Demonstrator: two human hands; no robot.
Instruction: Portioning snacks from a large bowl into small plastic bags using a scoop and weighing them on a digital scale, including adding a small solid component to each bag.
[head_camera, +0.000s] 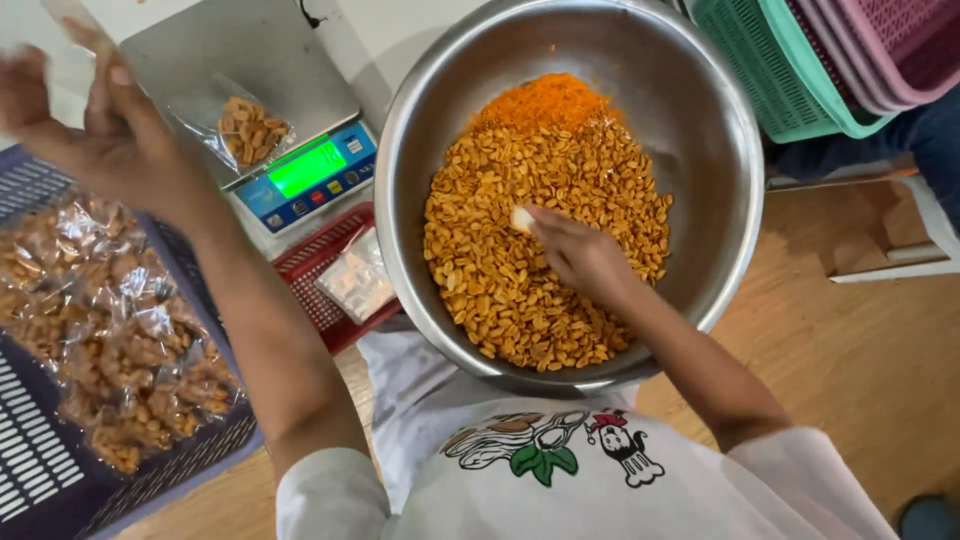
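My right hand is inside a large steel bowl, its fingers closed around a small white object pressed into the heap of golden roasted peanuts. Orange seasoning powder lies at the heap's far side. My left hand is raised at the upper left, blurred, with its fingers together around a pale, blurred scrap that I cannot make out. It hovers near a digital scale with a green display. On the scale's plate lies a clear bag with a few peanuts.
A dark blue crate on the left holds several filled clear bags of peanuts. A small red basket with clear packets sits between scale and bowl. Stacked teal and pink baskets stand at the upper right on a wooden surface.
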